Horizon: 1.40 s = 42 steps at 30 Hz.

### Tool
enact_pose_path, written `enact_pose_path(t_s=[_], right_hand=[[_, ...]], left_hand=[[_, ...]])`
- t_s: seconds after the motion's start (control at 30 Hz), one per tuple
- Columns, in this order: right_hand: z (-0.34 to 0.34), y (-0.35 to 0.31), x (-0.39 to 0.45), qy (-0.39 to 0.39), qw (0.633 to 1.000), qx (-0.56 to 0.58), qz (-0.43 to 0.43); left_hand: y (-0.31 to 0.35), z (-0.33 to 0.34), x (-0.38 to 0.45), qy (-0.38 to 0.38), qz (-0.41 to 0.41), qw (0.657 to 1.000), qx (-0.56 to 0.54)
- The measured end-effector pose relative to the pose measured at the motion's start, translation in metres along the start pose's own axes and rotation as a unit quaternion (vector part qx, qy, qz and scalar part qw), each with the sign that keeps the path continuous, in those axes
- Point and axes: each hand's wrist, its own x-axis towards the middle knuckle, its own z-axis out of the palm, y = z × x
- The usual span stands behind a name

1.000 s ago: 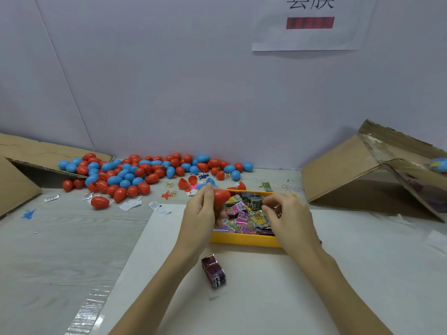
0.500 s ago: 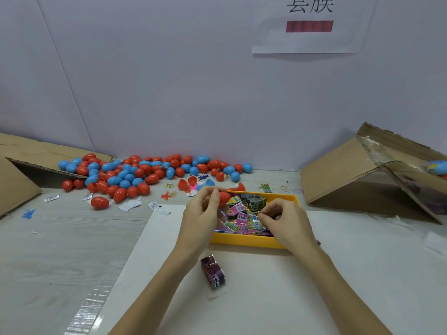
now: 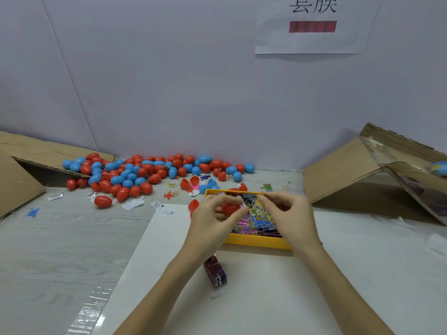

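My left hand (image 3: 212,218) grips a red plastic egg half (image 3: 229,208) over the left part of a yellow tray (image 3: 256,243). The tray is filled with several small colourful printed packets (image 3: 258,221). My right hand (image 3: 287,213) hovers over the tray's right part and pinches a small packet (image 3: 262,196) between thumb and forefinger, close to the egg half. The two hands nearly touch at their fingertips. A bundle of dark purple packets (image 3: 215,274) lies on the white sheet in front of the tray.
A heap of red and blue plastic eggs (image 3: 135,172) lies at the back left against the wall, with loose egg halves and paper slips nearby. Cardboard boxes stand tipped at the left (image 3: 17,180) and right (image 3: 362,175). A white sheet (image 3: 266,298) covers the near table.
My right hand has lifted out of the tray with a small packet pinched and moved towards the egg half. My left hand holds the egg half nearly in place, slightly lower.
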Motion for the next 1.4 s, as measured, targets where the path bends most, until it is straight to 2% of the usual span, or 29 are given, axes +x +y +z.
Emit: enact_pose_path(t_s=[0.1,0.23,0.3,0.4,0.5,0.63,0.73,0.9,1.03,1.17,1.4], right_hand=[[0.006,-0.007,-0.005,-0.033,0.992,0.111,0.049],[0.010,-0.011,-0.010,-0.063,0.980,0.168,0.083],[0.010,-0.011,-0.011,-0.065,0.986,0.132,0.072],[0.008,-0.013,-0.012,-0.063,0.997,0.005,-0.034],[0.006,-0.016,-0.014,-0.085,0.971,-0.140,-0.177],[0.008,-0.017,-0.017,-0.094,0.952,-0.205,-0.207],[0.008,-0.017,-0.017,-0.090,0.959,-0.195,-0.182],[0.001,-0.012,-0.010,-0.039,0.995,-0.083,-0.046],[-0.001,-0.008,-0.008,-0.025,0.998,0.017,0.048],[0.004,-0.009,-0.009,-0.006,0.997,0.044,0.069],[0.009,-0.011,-0.014,-0.031,0.994,0.080,0.072]], left_hand=[[0.002,0.001,-0.001,-0.010,0.001,1.000,-0.004],[0.002,0.001,0.000,0.007,0.005,1.000,-0.004],[0.002,-0.001,0.000,0.019,0.013,1.000,-0.006],[0.000,-0.007,0.001,0.033,0.065,0.994,0.078],[-0.002,-0.009,0.001,0.030,0.123,0.979,0.162],[-0.005,-0.009,0.001,0.023,0.139,0.976,0.165],[-0.004,-0.008,0.001,0.021,0.132,0.981,0.144],[0.001,-0.007,0.001,-0.002,0.067,0.998,0.001],[0.005,-0.004,-0.001,-0.014,0.022,0.995,-0.101],[0.004,0.001,-0.001,-0.021,-0.001,0.995,-0.092],[0.004,0.001,-0.004,-0.003,0.035,0.998,-0.061]])
